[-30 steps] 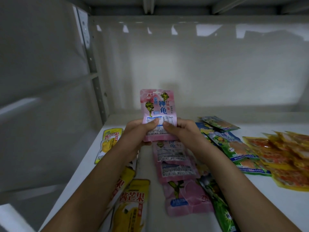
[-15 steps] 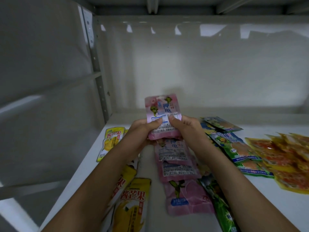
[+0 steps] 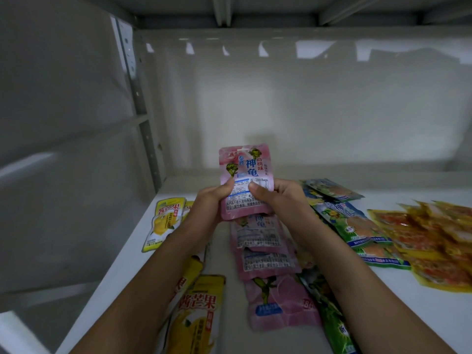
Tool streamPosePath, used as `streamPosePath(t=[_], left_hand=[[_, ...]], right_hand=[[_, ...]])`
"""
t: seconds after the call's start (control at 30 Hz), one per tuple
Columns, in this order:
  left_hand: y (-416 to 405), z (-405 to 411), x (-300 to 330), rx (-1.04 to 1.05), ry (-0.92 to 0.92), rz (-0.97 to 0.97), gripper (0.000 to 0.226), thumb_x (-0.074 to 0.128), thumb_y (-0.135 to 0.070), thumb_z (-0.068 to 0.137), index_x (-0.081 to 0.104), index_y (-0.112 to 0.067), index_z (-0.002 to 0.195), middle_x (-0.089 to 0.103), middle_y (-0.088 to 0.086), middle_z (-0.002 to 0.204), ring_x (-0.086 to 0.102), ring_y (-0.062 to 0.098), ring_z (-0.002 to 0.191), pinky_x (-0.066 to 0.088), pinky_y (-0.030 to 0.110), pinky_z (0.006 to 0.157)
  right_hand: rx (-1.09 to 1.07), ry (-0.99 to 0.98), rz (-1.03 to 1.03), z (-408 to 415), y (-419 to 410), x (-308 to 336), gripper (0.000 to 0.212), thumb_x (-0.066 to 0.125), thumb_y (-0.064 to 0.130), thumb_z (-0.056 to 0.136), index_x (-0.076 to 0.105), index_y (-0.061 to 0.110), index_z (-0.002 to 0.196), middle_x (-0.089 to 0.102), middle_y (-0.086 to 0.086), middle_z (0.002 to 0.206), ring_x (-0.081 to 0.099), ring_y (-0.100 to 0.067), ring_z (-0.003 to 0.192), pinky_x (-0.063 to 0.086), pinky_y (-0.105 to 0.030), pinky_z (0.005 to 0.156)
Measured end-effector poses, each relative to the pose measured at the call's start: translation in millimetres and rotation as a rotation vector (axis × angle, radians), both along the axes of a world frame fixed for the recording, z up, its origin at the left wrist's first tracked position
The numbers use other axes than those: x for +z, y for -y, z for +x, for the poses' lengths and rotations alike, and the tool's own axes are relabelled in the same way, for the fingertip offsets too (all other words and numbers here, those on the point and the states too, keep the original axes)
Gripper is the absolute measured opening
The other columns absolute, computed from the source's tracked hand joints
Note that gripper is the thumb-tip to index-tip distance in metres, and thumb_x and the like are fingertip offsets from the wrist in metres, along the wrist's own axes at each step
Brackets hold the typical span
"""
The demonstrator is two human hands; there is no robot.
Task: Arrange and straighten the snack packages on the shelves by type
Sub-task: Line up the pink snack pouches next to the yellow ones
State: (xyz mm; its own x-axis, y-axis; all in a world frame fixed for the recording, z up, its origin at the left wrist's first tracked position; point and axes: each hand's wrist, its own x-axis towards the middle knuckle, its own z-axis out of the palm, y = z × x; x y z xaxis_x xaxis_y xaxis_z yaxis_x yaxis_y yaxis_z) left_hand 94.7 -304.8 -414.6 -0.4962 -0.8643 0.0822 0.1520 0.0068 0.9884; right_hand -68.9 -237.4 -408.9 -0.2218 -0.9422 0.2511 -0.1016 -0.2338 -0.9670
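While your forearms hide parts of the yellow packets (image 3: 196,312) and green packets (image 3: 350,223), your left hand (image 3: 209,203) and right hand (image 3: 278,198) pinch one pink packet (image 3: 245,175) upright above the pink row (image 3: 265,254) on the white shelf (image 3: 421,318). Orange packets (image 3: 434,238) are cut off at right. Its label reads 神龟; the small print is illegible.

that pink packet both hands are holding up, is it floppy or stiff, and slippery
The pink packet probably has some stiffness: its top stands upright above the left hand and right hand. Its glossy film suggests slipperiness. It looks light, pinched by thumbs.
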Motion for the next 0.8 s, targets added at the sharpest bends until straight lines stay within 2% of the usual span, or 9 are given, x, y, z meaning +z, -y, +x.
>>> streamPosePath(t=[0.1, 0.17, 0.27, 0.4, 0.5, 0.57, 0.63, 0.7, 0.8], left_hand=[[-1.4, 0.4, 2.3, -0.045, 0.037, 0.017, 0.049, 0.052, -0.048, 0.102, 0.072, -0.010, 0.124, 0.077, 0.016, 0.104, 0.071, 0.023, 0.078, 0.054, 0.030, 0.061], [-3.2, 0.5, 2.0, -0.040, 0.066, -0.010, 0.050, 0.059, -0.050, 0.096, 0.076, -0.005, 0.110, 0.075, 0.015, 0.088, 0.067, 0.021, 0.067, 0.050, 0.030, 0.059], [-6.6, 0.3, 0.0, -0.011, 0.052, -0.048, 0.041, 0.062, -0.039, 0.100, 0.075, -0.002, 0.087, 0.071, 0.011, 0.070, 0.064, 0.019, 0.056, 0.049, 0.027, 0.055], [-6.5, 0.0, -2.0, 0.008, 0.059, -0.092, 0.039, 0.062, -0.034, 0.102, 0.077, -0.007, 0.078, 0.073, 0.010, 0.069, 0.068, 0.020, 0.057, 0.054, 0.026, 0.057], [-8.7, -1.5, -2.0, 0.007, 0.094, -0.100, 0.041, 0.060, -0.033, 0.102, 0.078, 0.001, 0.087, 0.072, 0.023, 0.076, 0.066, 0.029, 0.061, 0.054, 0.031, 0.056], [-8.6, -2.6, -2.1, 0.015, 0.052, -0.052, 0.041, 0.060, -0.026, 0.101, 0.075, 0.011, 0.095, 0.070, 0.034, 0.083, 0.065, 0.034, 0.066, 0.056, 0.031, 0.053], [-8.0, -3.0, -1.5, 0.029, 0.020, -0.010, 0.035, 0.061, -0.021, 0.099, 0.074, 0.011, 0.095, 0.071, 0.030, 0.082, 0.065, 0.036, 0.067, 0.057, 0.031, 0.050], [-7.5, -3.5, -1.5, 0.016, 0.025, -0.014, 0.035, 0.066, -0.026, 0.094, 0.075, 0.008, 0.095, 0.072, 0.026, 0.083, 0.065, 0.036, 0.068, 0.056, 0.032, 0.051], [-5.5, -3.1, -3.4, 0.014, 0.054, -0.050, 0.038, 0.068, -0.032, 0.093, 0.076, 0.005, 0.092, 0.071, 0.029, 0.084, 0.065, 0.036, 0.070, 0.056, 0.032, 0.051]], right_hand=[[0.015, -0.018, -0.021, -0.4, -1.3, 2.3, 0.023, 0.069, 0.026, 0.100, 0.080, 0.007, 0.098, 0.081, -0.013, 0.096, 0.078, -0.032, 0.088, 0.062, -0.053, 0.089], [0.033, 0.011, -0.026, -1.1, -2.9, 3.8, 0.023, 0.068, 0.026, 0.101, 0.079, 0.006, 0.101, 0.081, -0.013, 0.098, 0.078, -0.029, 0.087, 0.062, -0.048, 0.087], [0.066, 0.049, -0.008, -2.6, -1.1, 4.9, 0.031, 0.067, 0.031, 0.102, 0.078, 0.003, 0.108, 0.080, -0.015, 0.101, 0.078, -0.030, 0.091, 0.063, -0.048, 0.089], [0.048, 0.149, 0.070, -5.0, 1.0, 7.0, 0.043, 0.070, 0.050, 0.095, 0.079, 0.012, 0.113, 0.081, -0.009, 0.106, 0.078, -0.029, 0.100, 0.059, -0.050, 0.097], [0.059, 0.074, 0.060, -5.4, -3.2, 6.5, 0.031, 0.066, 0.038, 0.102, 0.081, 0.011, 0.100, 0.082, -0.009, 0.096, 0.079, -0.026, 0.087, 0.063, -0.038, 0.078], [0.039, 0.044, 0.089, -2.5, -4.9, 6.8, 0.036, 0.066, 0.037, 0.102, 0.080, 0.005, 0.099, 0.081, -0.012, 0.094, 0.079, -0.030, 0.087, 0.064, -0.043, 0.082], [0.029, 0.032, 0.107, -1.7, -2.3, 7.2, 0.039, 0.066, 0.037, 0.102, 0.079, 0.000, 0.099, 0.080, -0.016, 0.098, 0.077, -0.039, 0.094, 0.061, -0.054, 0.093], [0.015, 0.072, 0.116, -1.5, 0.7, 9.2, 0.041, 0.068, 0.039, 0.100, 0.078, -0.001, 0.102, 0.079, -0.020, 0.102, 0.075, -0.045, 0.098, 0.058, -0.061, 0.095], [-0.020, 0.135, 0.127, -1.3, 2.2, 11.7, 0.071, 0.066, 0.056, 0.087, 0.069, -0.006, 0.122, 0.072, -0.028, 0.120, 0.073, -0.040, 0.104, 0.052, -0.064, 0.104]])
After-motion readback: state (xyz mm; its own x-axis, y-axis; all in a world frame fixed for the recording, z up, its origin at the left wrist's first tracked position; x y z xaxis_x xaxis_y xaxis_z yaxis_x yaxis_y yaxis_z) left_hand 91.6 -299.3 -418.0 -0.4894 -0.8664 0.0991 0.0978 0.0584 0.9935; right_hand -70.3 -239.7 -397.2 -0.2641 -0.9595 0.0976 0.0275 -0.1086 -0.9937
